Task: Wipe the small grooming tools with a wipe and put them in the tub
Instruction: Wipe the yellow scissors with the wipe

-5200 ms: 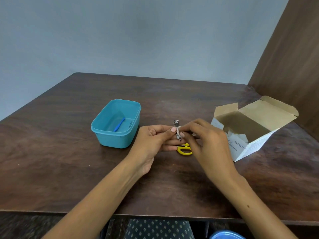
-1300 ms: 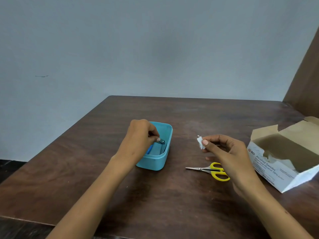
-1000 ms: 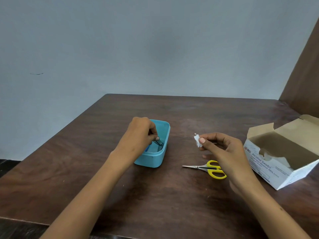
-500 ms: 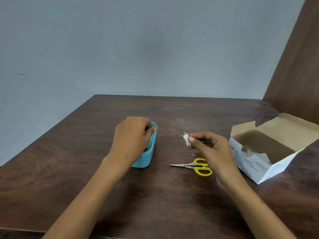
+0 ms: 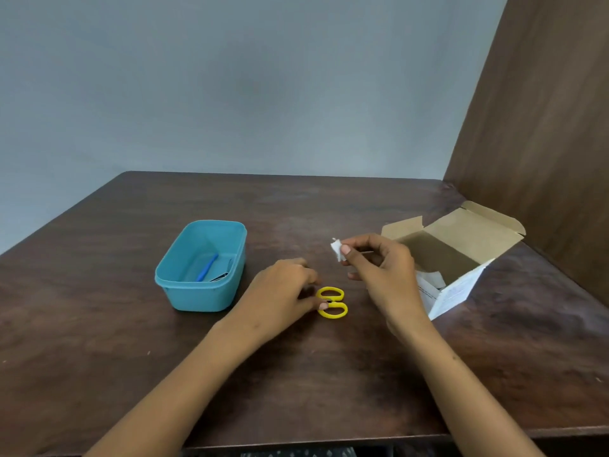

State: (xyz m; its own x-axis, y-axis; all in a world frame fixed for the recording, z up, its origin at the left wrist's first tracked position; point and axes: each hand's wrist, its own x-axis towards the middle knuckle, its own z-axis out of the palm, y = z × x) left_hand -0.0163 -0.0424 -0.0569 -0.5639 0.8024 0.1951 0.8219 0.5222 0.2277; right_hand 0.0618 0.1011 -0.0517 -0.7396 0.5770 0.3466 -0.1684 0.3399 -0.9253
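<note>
yellow scissors (image 5: 332, 302) under left hand (image 5: 280, 293) (fingers touching); right hand (image 5: 382, 268) pinches wipe (image 5: 336, 249).

Bare forearms, sleeveless to the frame edge.

Plain room: wooden table (image 5: 329, 374), bare grey wall (image 5: 247, 87).

On the desk (image 5: 99, 324) the tub (image 5: 184, 293) stands left, the open box (image 5: 461, 285) right, the scissors (image 5: 332, 302) between them, nearer the front edge. In the tub lie a stick (image 5: 207, 267) and, just right of it, a clipper (image 5: 221, 276). Wipes (image 5: 430, 280) lie in the box.
</note>
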